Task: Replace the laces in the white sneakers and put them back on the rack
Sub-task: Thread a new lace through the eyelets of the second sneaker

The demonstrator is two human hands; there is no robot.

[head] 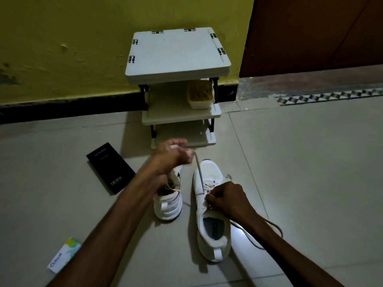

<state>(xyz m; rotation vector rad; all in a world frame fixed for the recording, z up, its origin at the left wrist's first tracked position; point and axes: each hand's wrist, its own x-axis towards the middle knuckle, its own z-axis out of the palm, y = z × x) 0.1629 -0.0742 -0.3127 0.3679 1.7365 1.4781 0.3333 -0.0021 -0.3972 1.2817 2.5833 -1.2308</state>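
Grey tile floor (pixel 300 162) carries every item. Far left, near edge: a white-and-green carton (pixel 64 255) marked "Odonil", lying flat. Further in, a black box (pixel 110 167) lies flat, its long axis on a diagonal.

The left hand (pixel 170 155) is raised above the floor just in front of the rack's foot. Its fingers (pixel 186 157) are curled tight round the end of a grey-white lace (pixel 199 172). Beneath that forearm stands the left sneaker (pixel 169 204), white, upright on its sole. Its heel faces the person, its toe end is hidden behind the hand, and its long axis runs near to far.

Centre, against the yellow wall (pixel 62 48), stands the white rack (pixel 178 79) with three shelves. A pale container (pixel 200 94) sits on the middle shelf, right side.

The lace runs taut and steep from the left hand down to the eyelets of the right sneaker (pixel 211 214). This white shoe stands on its sole just beside the other, apart from it, well short of the rack. Toe toward the rack, heel tab toward the person, long axis near to far with a slight lean left.

The right hand (pixel 226 198) rests on the sneaker's lacing, its fingers (pixel 211 198) pinched together on the lace there. A loose lace end (pixel 259 235) trails over the floor to the right, under the forearm. A brown door (pixel 310 34) closes the far right.
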